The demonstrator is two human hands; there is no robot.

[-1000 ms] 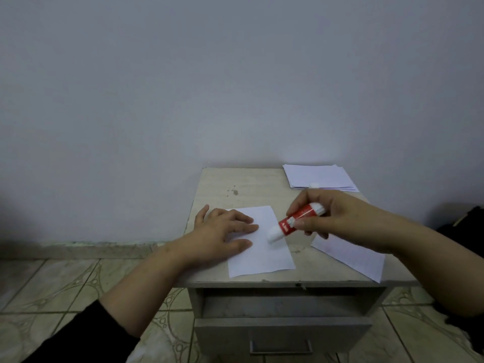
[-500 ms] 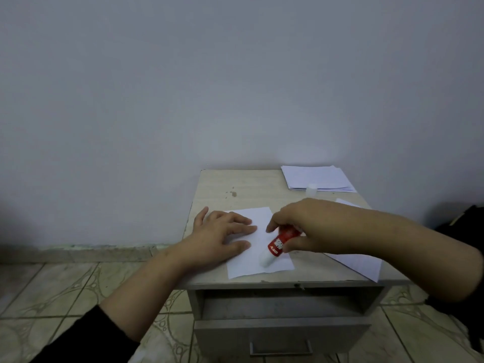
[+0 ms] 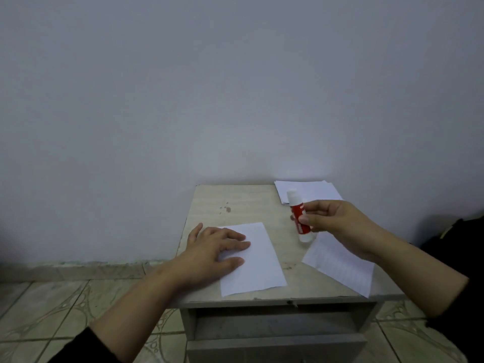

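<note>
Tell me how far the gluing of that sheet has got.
Done: the sheet lies flat on the table; glue on it cannot be made out. In hand: left hand presses it, right hand holds the glue stick off the paper. Left, probably: joining it to the second sheet.

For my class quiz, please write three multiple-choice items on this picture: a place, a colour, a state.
1. Where on the beige table lies the stack of white paper sheets? A. far right corner B. near left corner C. middle
2. The middle band of the white-ended plastic glue stick is: A. blue B. red C. green
3. The left hand: A. holds the stick B. hangs idle C. rests flat on a white paper sheet

A, it lies at the back, on the right; B, red shows where the right hand grips it; C, its fingers lie spread on the sheet.
</note>
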